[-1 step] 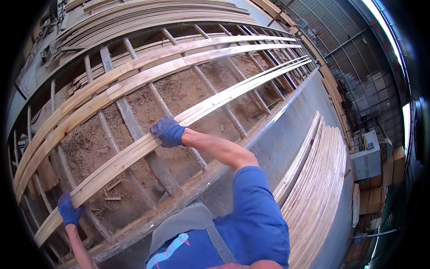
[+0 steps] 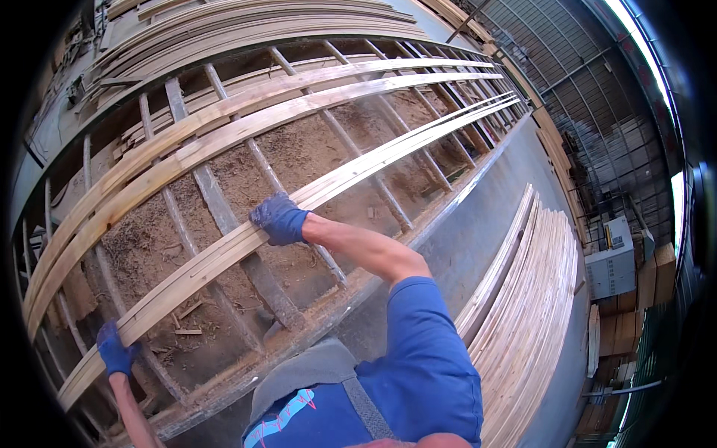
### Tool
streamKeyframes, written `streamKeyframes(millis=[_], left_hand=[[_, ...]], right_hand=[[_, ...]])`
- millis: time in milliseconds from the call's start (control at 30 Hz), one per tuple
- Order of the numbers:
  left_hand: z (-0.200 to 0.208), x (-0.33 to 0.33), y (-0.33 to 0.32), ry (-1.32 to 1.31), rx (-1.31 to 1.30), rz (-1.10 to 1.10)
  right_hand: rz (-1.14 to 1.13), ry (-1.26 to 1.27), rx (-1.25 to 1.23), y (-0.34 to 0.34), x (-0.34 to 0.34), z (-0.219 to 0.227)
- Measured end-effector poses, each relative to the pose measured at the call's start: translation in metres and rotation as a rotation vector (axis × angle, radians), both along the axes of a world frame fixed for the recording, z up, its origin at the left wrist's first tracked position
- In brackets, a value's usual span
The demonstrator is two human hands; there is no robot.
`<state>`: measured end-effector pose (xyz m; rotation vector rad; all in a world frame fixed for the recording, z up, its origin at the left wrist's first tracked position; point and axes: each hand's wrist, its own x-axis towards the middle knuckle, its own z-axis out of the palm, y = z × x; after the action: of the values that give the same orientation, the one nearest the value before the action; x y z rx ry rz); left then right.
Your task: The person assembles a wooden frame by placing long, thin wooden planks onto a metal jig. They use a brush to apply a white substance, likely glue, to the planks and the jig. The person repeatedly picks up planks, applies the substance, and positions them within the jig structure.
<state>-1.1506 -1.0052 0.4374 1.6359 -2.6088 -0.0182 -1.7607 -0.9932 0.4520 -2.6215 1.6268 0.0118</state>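
Several long pale wooden strips [image 2: 196,275] lie side by side in a narrow bundle across the rungs of a metal rack [image 2: 351,302]. My left hand [image 2: 117,349], in a blue glove, is closed round the bundle near its close left end. Farther along, my right hand [image 2: 279,219], gloved in blue too, grips the same strips from above; its fingertips on the far side are hidden. Beyond the bundle, two more long boards [image 2: 213,145] rest on the rungs, roughly parallel to it.
Sawdust and wood scraps [image 2: 314,153] cover the ground beneath the rungs. A stack of long strips [image 2: 526,299] lies on the floor at my right. More lumber [image 2: 299,26] is piled beyond the rack. A grey metal cabinet [image 2: 612,269] stands at the far right.
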Motion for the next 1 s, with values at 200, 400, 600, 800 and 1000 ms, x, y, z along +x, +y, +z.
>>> streamKeyframes(millis=[200, 400, 600, 800, 1000], left_hand=[[-0.012, -0.086, -0.035, -0.029, 0.098, 0.008], [-0.009, -0.059, -0.062, -0.042, 0.063, 0.002], [0.003, -0.050, -0.048, 0.079, 0.125, 0.146], [-0.001, -0.065, -0.069, -0.113, 0.192, 0.183], [0.090, -0.044, 0.079, 0.101, 0.302, 0.141]], right_hand=[[-0.076, 0.120, 0.063, -0.010, -0.072, 0.006], [-0.060, 0.031, 0.145, -0.036, -0.059, 0.015], [0.087, -0.171, 0.044, -0.068, -0.030, 0.004], [-0.032, -0.129, 0.086, -0.023, -0.031, -0.025], [0.109, 0.089, 0.192, -0.027, 0.056, 0.000]])
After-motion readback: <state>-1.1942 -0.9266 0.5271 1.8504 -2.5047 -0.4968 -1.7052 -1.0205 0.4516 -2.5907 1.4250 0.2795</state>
